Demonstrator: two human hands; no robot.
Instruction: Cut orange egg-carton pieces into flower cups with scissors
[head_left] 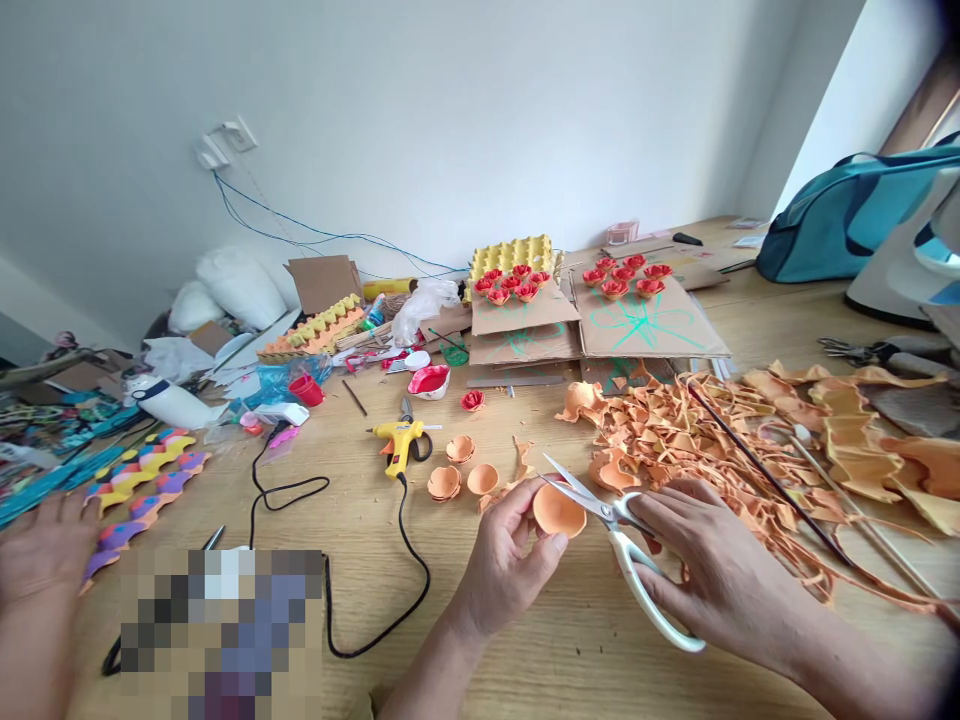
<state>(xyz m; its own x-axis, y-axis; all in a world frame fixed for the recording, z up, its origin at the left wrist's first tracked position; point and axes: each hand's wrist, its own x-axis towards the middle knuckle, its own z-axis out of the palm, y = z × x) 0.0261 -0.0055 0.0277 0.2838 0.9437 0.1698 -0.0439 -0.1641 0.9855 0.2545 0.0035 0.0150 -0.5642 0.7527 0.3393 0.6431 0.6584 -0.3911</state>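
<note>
Your left hand (pixel 504 562) pinches the orange cup (pixel 561 514) between thumb and fingers, above the tabletop (pixel 562 665), toward its near edge. Your right hand (pixel 701 560) has its fingers in the handles of the scissors (pixel 609 512), with the blades a bit apart over the cup's rim. Your left fingertips are close, so a slip could cut you. Squeezing too hard could bend or rip the cup.

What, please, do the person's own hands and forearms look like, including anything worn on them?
The ungloved left hand and ungloved right hand show no visible rings. No watch or bracelet is visible, and the forearms appear bare, without visible sleeves.
</note>
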